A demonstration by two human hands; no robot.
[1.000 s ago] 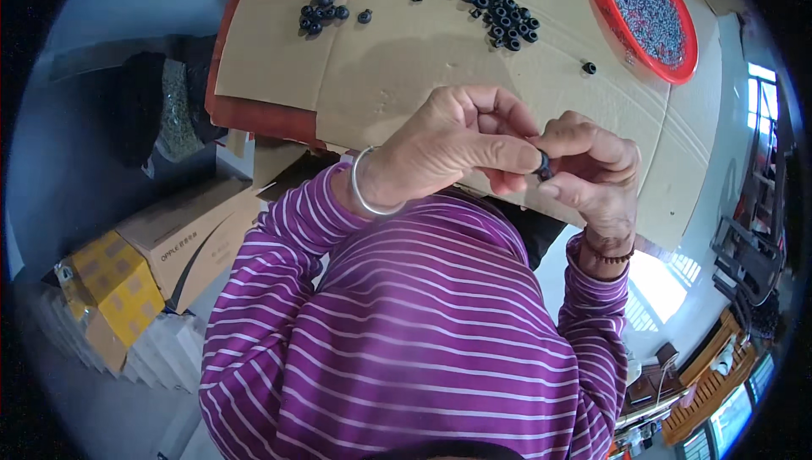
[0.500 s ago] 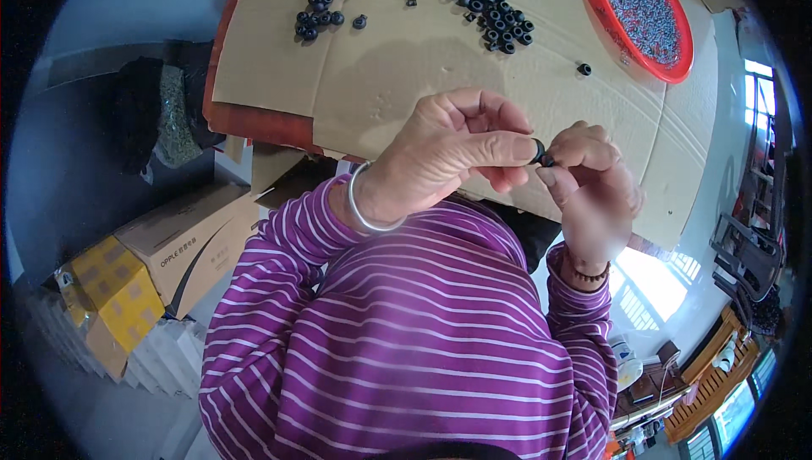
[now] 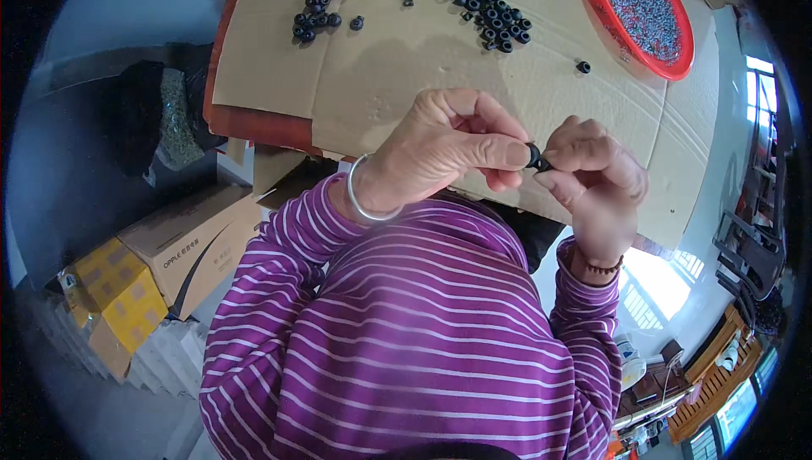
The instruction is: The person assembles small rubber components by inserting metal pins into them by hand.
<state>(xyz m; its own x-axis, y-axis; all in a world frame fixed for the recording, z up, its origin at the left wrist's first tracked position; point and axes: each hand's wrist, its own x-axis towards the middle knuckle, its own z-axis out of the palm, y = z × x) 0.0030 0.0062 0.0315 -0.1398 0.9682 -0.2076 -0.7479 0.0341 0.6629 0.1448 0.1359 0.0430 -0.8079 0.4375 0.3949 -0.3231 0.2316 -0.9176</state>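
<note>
Between my two hands, above the near edge of the cardboard, is a small round black part (image 3: 534, 156). My left hand (image 3: 461, 143) pinches its left side between thumb and fingers. From the other side, my right hand (image 3: 596, 168) grips a small black piece (image 3: 544, 166) at its right end with thumb and forefinger. The two black pieces touch; whether they are joined I cannot tell, as the fingertips cover much of them. Similar hollow black parts lie beyond in a loose pile (image 3: 499, 20), and a smaller cluster (image 3: 315, 13) sits farther left.
A red bowl (image 3: 687, 41) full of tiny metallic pieces stands at the far right. One black part (image 3: 584, 67) lies alone near it. Cardboard (image 3: 381, 79) covers the table. Cartons (image 3: 190, 249) stand on the floor to the left.
My right hand has shifted slightly right and down, tilting at the wrist. The black part has moved a little to the left, showing more of itself between the fingertips.
</note>
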